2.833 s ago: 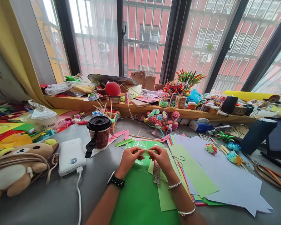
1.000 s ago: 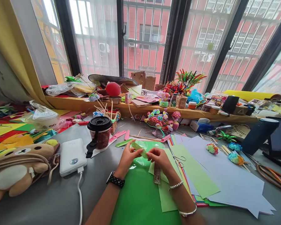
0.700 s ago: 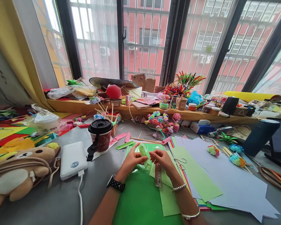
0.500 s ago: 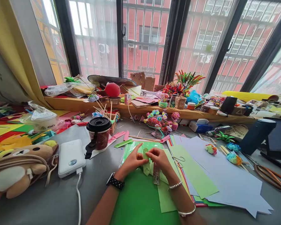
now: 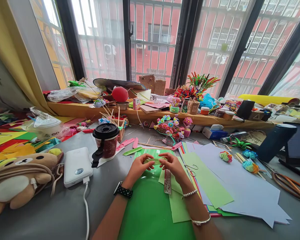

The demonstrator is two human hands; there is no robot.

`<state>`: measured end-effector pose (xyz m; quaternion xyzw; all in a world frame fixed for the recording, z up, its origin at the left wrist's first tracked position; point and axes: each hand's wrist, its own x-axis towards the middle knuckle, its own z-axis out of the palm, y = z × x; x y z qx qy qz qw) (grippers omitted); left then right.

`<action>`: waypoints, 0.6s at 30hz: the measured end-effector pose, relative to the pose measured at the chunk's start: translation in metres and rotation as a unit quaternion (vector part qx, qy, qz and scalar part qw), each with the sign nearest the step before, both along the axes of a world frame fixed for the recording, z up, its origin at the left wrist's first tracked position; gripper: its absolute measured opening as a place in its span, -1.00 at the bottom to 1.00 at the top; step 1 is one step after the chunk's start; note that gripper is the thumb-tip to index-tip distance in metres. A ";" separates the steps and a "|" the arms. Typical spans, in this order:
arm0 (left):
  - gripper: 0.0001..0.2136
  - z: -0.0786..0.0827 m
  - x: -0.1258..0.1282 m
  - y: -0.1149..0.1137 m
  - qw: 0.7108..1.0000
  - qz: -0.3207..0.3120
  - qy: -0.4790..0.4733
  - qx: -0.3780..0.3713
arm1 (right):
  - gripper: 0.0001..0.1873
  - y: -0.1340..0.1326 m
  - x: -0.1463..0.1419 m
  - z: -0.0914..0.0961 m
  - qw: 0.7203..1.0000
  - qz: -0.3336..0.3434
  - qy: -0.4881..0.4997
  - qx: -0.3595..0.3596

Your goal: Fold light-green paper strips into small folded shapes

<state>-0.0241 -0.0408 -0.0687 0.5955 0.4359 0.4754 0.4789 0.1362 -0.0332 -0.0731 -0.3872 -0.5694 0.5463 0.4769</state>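
Note:
A light green paper strip (image 5: 154,161) is stretched level between my two hands, above a glossy green folder (image 5: 152,206). My left hand (image 5: 140,167) pinches its left end between thumb and fingers. At the other end, my right hand (image 5: 172,166) grips it the same way. Under my right hand lies a patterned ruler (image 5: 167,182), on top of light green paper (image 5: 178,206). A folded green strip (image 5: 132,151) and several pink strips (image 5: 126,142) lie beyond my left hand. Scissors (image 5: 191,169) rest on paper right of my right hand.
At left stand a lidded coffee cup (image 5: 106,141), a white power bank (image 5: 78,166) with a cable, and a plush bear (image 5: 22,180). White paper sheets (image 5: 240,186) spread to the right. Paper flowers (image 5: 167,126) and a crowded ledge (image 5: 150,116) lie behind.
The green strip has turned from upright to level. My right hand has shifted slightly right, and my left fingers, raised before, now close on the strip.

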 end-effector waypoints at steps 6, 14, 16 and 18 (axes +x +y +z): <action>-0.80 0.004 0.000 -0.002 0.998 0.010 -0.040 -0.042 | -0.78 -0.001 0.000 0.000 1.000 0.008 0.029 -0.004; -0.77 0.003 0.000 -0.002 0.995 0.003 -0.065 -0.073 | -0.73 -0.001 -0.001 0.002 1.000 -0.015 0.021 -0.010; -0.79 0.003 0.001 -0.002 0.995 0.009 -0.063 -0.073 | -0.74 -0.001 -0.002 0.002 1.000 -0.016 0.020 -0.005; -0.79 0.003 0.001 -0.002 0.995 0.014 -0.060 -0.073 | -0.73 -0.001 -0.003 0.000 1.000 -0.015 0.020 0.002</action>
